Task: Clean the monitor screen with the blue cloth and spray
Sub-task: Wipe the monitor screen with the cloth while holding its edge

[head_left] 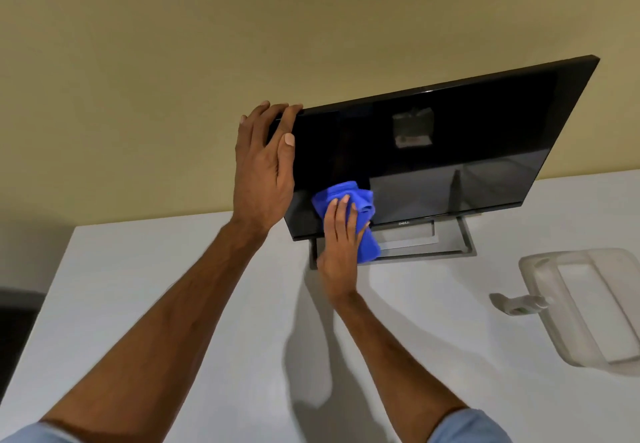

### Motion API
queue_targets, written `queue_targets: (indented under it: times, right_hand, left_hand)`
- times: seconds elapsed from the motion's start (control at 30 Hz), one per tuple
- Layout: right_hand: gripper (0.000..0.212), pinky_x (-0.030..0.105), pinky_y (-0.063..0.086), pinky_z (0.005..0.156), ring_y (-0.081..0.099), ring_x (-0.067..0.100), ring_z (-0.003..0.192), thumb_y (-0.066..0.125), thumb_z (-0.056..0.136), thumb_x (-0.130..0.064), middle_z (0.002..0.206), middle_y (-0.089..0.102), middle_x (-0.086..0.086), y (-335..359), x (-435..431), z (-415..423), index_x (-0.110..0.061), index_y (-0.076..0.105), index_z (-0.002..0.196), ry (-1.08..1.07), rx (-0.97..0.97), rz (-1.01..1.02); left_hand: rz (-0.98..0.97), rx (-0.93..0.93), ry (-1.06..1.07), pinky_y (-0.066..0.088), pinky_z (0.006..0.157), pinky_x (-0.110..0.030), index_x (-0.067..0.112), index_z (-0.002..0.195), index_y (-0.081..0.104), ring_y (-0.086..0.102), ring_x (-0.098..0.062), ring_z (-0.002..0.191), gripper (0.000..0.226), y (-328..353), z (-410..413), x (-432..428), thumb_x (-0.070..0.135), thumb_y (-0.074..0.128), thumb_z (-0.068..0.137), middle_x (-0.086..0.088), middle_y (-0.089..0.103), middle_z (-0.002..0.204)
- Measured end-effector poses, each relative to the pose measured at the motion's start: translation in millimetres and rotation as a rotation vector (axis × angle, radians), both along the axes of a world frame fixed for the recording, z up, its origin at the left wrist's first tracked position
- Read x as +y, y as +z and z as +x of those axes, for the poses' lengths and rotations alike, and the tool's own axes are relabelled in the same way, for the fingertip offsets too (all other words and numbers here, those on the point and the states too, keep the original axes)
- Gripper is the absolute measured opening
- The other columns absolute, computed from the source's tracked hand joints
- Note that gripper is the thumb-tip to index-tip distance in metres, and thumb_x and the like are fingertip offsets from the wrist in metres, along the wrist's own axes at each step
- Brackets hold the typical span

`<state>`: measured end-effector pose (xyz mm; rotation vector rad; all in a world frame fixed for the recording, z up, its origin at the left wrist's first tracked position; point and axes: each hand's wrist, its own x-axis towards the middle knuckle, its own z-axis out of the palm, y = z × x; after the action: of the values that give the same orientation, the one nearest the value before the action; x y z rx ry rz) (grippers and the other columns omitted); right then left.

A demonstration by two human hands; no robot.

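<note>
"Toward the table's [173, 286] back edge, what is the left hand [266, 165] doing?"

"Its fingers curl over the monitor's [433, 151] top left corner, thumb on the glass."

"And the right hand [341, 252]?"

"Flat fingers press the bunched blue cloth [349, 200] against the screen's lower left corner. The spray bottle [585, 304] lies on its side near the table's right edge."

Left hand [265, 172] raised, gripping black flat-panel monitor [450, 151] at its corner; right hand [341, 248] lower, straight fingers pressing crumpled blue cloth [346, 193].
</note>
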<state>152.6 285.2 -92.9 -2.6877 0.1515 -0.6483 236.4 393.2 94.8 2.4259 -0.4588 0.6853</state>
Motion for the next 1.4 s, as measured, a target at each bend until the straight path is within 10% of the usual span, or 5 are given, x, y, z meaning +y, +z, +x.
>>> queue_targets:
  times: [0.33,0.77,1.03,1.27,1.4]
  right_hand:
    - [0.110,0.055,0.006,0.129,0.033,0.020,0.164,0.079,0.087,-0.007,0.179,0.029,-0.003,7,-72,22,-0.024,0.016,0.175,0.693,0.169,-0.761]
    - [0.089,0.066,0.022,0.132,-0.002,0.024,0.171,0.041,0.095,0.010,0.184,-0.003,0.002,108,-111,49,-0.012,0.011,0.175,-0.175,-0.341,0.495]
    - [0.113,0.055,0.013,0.136,0.003,0.026,0.171,0.055,0.085,0.013,0.184,-0.008,0.003,129,-93,63,-0.018,-0.005,0.175,0.172,-0.170,-0.288]
    - [0.090,0.055,0.006,0.137,0.025,0.025,0.167,0.047,0.097,0.000,0.182,0.019,0.004,172,-95,102,-0.017,0.008,0.176,0.886,-0.173,-1.015]
    - [0.088,0.059,0.009,0.136,0.015,0.028,0.170,0.045,0.099,-0.001,0.184,0.008,0.002,209,-102,123,-0.020,0.009,0.176,0.846,-0.314,-1.017]
  left_hand:
    - [0.058,0.055,-0.004,0.021,0.136,-0.052,0.020,0.165,0.051,0.036,-0.026,0.162,0.049,7,-1,1,0.021,0.030,0.120,-0.004,0.052,0.162]
    - [0.041,0.234,-0.115,0.011,0.141,-0.041,0.019,0.176,0.026,0.018,-0.013,0.171,0.056,25,-11,18,0.034,0.024,0.122,0.004,0.025,0.183]
    - [-0.316,0.441,-0.108,0.013,0.138,-0.027,0.034,0.167,0.048,0.023,0.020,0.157,0.057,38,-26,52,0.048,0.017,0.121,0.019,0.042,0.173]
    - [-0.554,0.541,-0.128,0.015,0.141,-0.040,0.029,0.162,0.056,0.032,-0.001,0.164,0.064,45,-29,46,0.051,0.015,0.119,0.017,0.048,0.169]
    - [-0.492,0.487,-0.122,0.015,0.141,-0.038,0.034,0.163,0.054,0.032,0.004,0.162,0.063,37,-25,48,0.054,0.014,0.119,0.014,0.048,0.170]
